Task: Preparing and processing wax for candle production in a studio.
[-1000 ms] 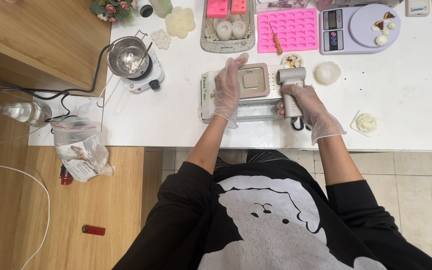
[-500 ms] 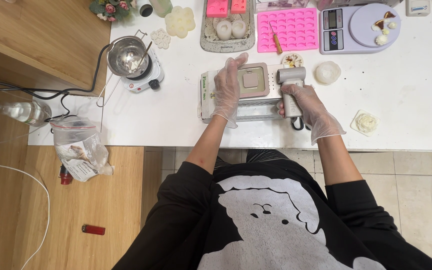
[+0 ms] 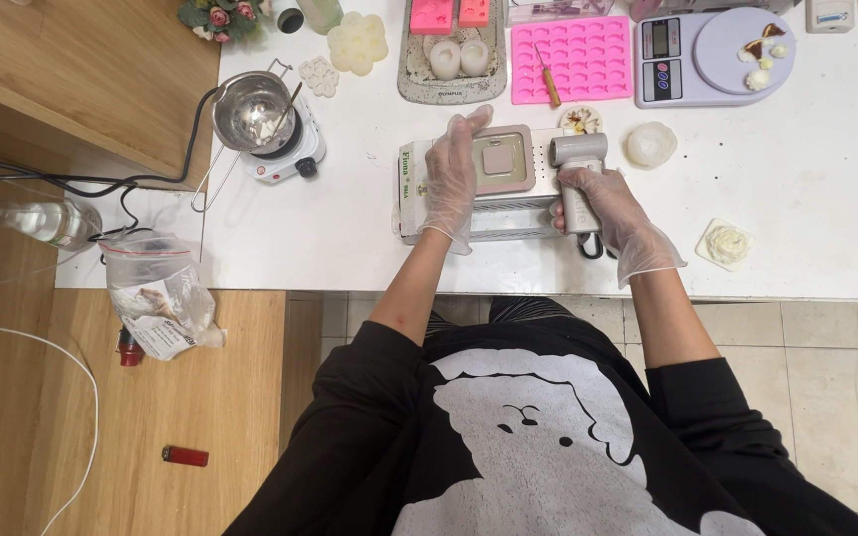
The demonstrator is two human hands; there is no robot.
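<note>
Seemingly unchanged from half a second earlier, two gloved hands work at the white desk: the right hand has its fingers wrapped around one grey heat gun, the left hand lies flat, fingers together, on one dusty-pink square mould atop a white box. Farther back sit two pink moulds, one scale and one steel pot.
</note>
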